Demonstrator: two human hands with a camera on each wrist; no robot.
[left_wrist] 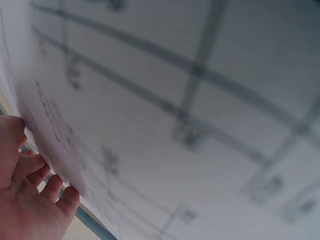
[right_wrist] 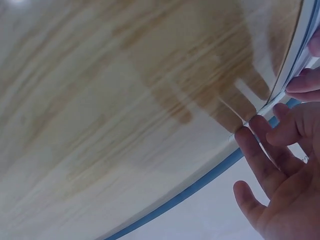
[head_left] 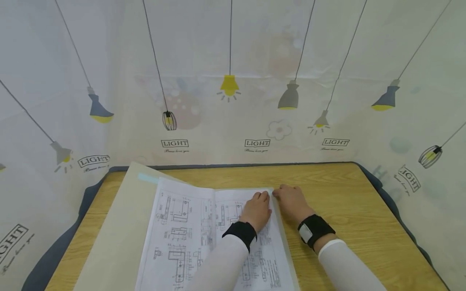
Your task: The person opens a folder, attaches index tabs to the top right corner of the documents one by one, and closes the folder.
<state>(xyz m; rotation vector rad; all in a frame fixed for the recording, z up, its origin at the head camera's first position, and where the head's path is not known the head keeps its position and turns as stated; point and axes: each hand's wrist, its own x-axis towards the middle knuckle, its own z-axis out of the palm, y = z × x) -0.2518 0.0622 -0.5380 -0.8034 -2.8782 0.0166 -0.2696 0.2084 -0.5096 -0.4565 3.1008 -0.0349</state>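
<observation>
White sheets printed with technical drawings point(head_left: 180, 226) lie open on a wide cream folder point(head_left: 109, 226). My left hand point(head_left: 257, 211) rests on the right-hand page near its upper right corner. In the left wrist view its fingers point(left_wrist: 52, 189) touch the paper along the edge. Just beyond that corner is my right hand point(head_left: 291, 201), its fingertips right at the edge of the sheets. The right wrist view shows its extended fingers point(right_wrist: 257, 157) touching down on the tabletop, close to the left hand's fingers point(right_wrist: 304, 86).
The wooden table point(head_left: 342, 210) carries the folder left of centre. A dark edging point(head_left: 233, 165) runs along its rim. Pale sheeting point(head_left: 211, 121) printed with lamps hangs at the back and both sides. Each wrist wears a black band point(head_left: 316, 230).
</observation>
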